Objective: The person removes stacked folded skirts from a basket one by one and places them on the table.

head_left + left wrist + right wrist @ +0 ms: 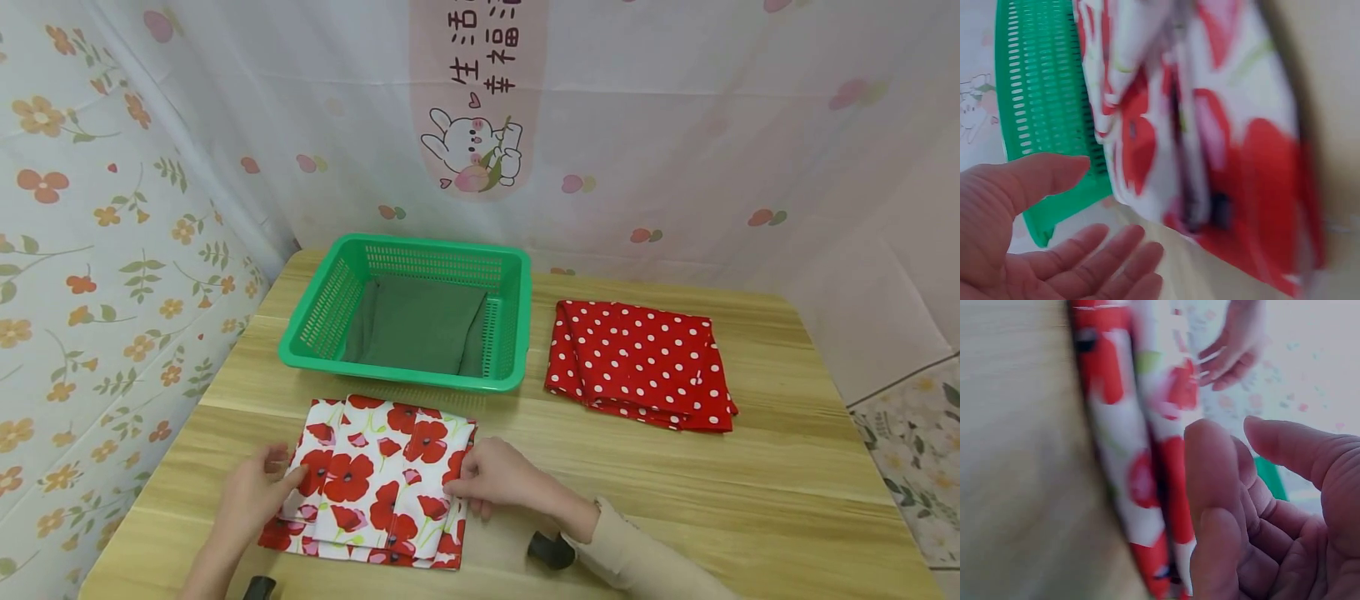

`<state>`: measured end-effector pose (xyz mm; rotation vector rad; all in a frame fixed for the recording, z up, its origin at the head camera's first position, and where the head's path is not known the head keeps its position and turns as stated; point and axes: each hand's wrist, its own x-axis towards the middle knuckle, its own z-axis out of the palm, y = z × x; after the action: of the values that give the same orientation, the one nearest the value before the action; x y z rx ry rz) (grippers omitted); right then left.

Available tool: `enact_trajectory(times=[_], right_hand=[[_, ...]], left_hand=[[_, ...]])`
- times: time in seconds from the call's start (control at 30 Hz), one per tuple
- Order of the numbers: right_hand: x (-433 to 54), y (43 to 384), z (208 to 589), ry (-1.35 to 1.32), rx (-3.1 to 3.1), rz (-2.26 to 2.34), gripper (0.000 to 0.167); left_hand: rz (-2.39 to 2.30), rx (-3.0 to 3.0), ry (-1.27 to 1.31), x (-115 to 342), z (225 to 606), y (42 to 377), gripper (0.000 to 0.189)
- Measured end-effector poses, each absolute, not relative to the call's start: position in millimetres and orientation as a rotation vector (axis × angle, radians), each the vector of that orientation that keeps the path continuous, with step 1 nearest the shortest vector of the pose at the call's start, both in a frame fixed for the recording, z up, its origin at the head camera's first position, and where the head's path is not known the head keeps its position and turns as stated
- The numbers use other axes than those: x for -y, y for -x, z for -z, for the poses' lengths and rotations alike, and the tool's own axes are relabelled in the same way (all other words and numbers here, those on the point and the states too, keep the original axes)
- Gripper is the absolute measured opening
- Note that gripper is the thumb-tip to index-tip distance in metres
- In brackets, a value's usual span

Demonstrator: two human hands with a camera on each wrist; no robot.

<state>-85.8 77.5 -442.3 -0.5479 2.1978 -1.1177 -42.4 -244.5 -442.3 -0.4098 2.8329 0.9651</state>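
Note:
A white cloth printed with red poppies [382,483] lies folded in layers on the table, its lower layer showing along the near edge. At its left edge is my left hand [255,487], thumb over the fabric in the head view. In the left wrist view that hand [1054,244] has thumb and fingers spread, with nothing between them. My right hand [495,475] is at the cloth's right edge. The right wrist view shows its thumb [1291,447] apart from loosely bent fingers, right beside the layered cloth edge [1147,487].
Behind the poppy cloth stands a green plastic basket [405,379] with a folded dark green cloth [423,325] inside. A folded red polka-dot cloth [637,362] lies at the back right. Printed curtains [675,142] hang behind and left of the wooden table [750,500].

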Motion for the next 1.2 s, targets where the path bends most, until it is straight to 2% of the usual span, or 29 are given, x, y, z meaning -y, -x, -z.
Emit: enact_trajectory(times=[0.27, 0.53, 0.83, 1.2], right_hand=[[-82, 99, 423, 0.662, -2.146, 1.322, 0.021], [-84, 111, 411, 0.66, -2.18, 1.467, 0.015], [-88, 123, 400, 0.748, -2.32, 1.575, 0.008], [-89, 138, 391, 0.797, -2.442, 1.628, 0.01]], left_hand=[[-1.156, -3.059, 0.252, 229, 429, 55, 0.031], [-1.326, -3.11, 0.178, 211, 417, 75, 0.025], [-1.52, -3.068, -0.009, 206, 408, 113, 0.022], [-1.643, -2.924, -0.016, 204, 386, 142, 0.025]])
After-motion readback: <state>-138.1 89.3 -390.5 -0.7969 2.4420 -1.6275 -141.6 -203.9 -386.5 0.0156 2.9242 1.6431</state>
